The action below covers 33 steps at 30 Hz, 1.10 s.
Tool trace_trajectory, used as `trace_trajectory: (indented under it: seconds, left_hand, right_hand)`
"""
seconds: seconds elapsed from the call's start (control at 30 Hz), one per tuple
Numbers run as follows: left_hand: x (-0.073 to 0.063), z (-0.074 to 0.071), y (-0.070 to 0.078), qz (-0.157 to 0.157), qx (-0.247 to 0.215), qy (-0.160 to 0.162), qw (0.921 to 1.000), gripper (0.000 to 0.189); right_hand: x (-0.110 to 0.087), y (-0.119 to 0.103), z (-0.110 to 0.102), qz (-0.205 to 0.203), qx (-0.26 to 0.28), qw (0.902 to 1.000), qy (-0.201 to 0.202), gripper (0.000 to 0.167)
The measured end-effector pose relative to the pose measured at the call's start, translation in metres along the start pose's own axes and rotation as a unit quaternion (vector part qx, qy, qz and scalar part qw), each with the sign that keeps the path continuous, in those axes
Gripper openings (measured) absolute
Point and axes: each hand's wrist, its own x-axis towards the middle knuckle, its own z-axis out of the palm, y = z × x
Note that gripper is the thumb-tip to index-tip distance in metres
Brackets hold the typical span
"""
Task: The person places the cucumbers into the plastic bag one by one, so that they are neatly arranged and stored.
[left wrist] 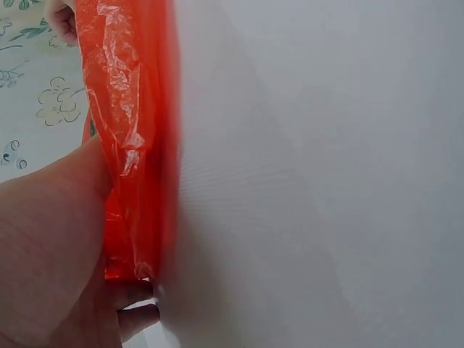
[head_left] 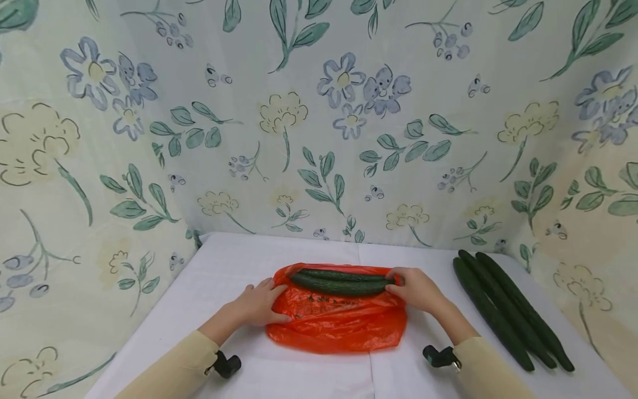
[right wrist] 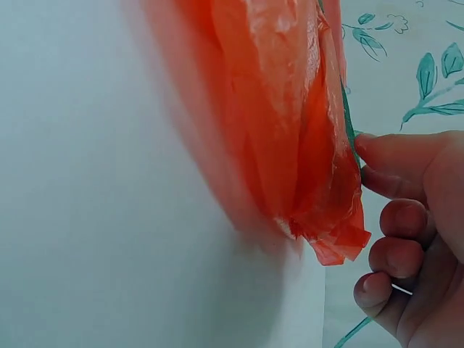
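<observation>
A crinkled red plastic bag with dark printing lies in the middle of the table. Two long dark green cucumbers lie side by side across its top, framed by red film. My left hand rests against the bag's left end, fingers spread and thumb toward the front; the left wrist view shows the thumb across the film. At the bag's right end, my right hand pinches the tip of a cucumber between thumb and forefinger. The right wrist view shows its other fingers curled beside the bag.
Three more cucumbers lie together at the right side of the white-covered table. A floral curtain rises behind the table and along both sides. Small black devices sit at both wrists.
</observation>
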Motion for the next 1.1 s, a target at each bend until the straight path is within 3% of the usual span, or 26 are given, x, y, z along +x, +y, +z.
trace_trajectory:
  seconds: [0.17, 0.37, 0.57, 0.77, 1.1]
  left_hand:
    - [0.0, 0.0, 0.001, 0.001, -0.001, -0.001, 1.0, 0.094]
    - [-0.001, 0.0, 0.002, 0.008, -0.006, -0.003, 0.9999, 0.093]
    - [-0.001, 0.0, 0.001, 0.008, -0.003, -0.003, 1.0, 0.093]
    - [-0.004, -0.004, 0.003, 0.008, -0.006, -0.003, 0.9999, 0.092]
    - [-0.004, -0.003, 0.001, 0.013, -0.008, -0.002, 0.9999, 0.091]
  right_hand:
    - [-0.015, 0.008, -0.006, -0.007, 0.062, 0.9977, 0.025, 0.028]
    - [-0.038, 0.014, -0.014, 0.011, 0.144, 0.9894, 0.018, 0.032]
    - [-0.056, 0.019, -0.02, 0.056, 0.173, 0.983, 0.027, 0.038]
    - [-0.07, 0.026, -0.028, 0.119, 0.207, 0.97, 0.045, 0.052]
    - [-0.087, 0.04, -0.037, 0.155, 0.235, 0.9568, 0.075, 0.064]
